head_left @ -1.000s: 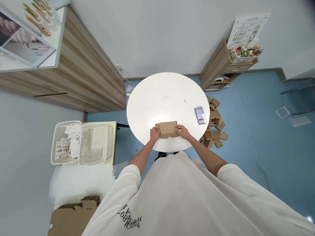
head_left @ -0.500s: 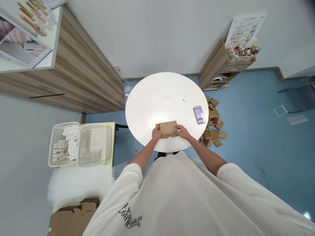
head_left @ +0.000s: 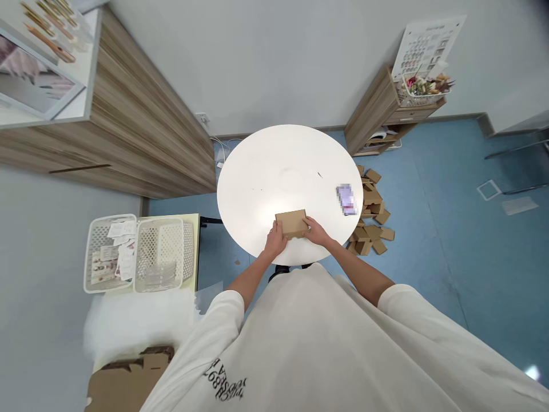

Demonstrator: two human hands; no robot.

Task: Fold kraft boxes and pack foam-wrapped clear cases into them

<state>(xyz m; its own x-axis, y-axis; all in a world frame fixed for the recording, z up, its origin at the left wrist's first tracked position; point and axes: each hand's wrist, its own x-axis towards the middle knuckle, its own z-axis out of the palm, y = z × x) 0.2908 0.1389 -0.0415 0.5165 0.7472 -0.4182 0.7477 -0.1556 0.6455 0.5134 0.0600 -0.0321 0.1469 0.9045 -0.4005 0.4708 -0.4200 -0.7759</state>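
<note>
A small brown cardboard box (head_left: 292, 223) lies at the near side of the round white table (head_left: 266, 154), its lid folded over. My left hand (head_left: 275, 239) is pressed along the box's left side, fingers pointing away from me. Around the right end of the box, my right hand (head_left: 315, 231) grips with the thumb toward the near edge. Both hands hold the box between them. What is inside the box is hidden.
A blurred purple phone-like object (head_left: 346, 199) lies on the table's right. Several cardboard boxes (head_left: 372, 197) are heaped on the floor beyond. White baskets (head_left: 158, 252) stand on a side table at left, flattened cardboard (head_left: 128, 383) nearer me. A wooden cabinet (head_left: 377, 114) stands back right.
My left hand has shifted from the box's left flap to its near left side, and that flap no longer sticks out. My right hand has moved slightly along the right end.
</note>
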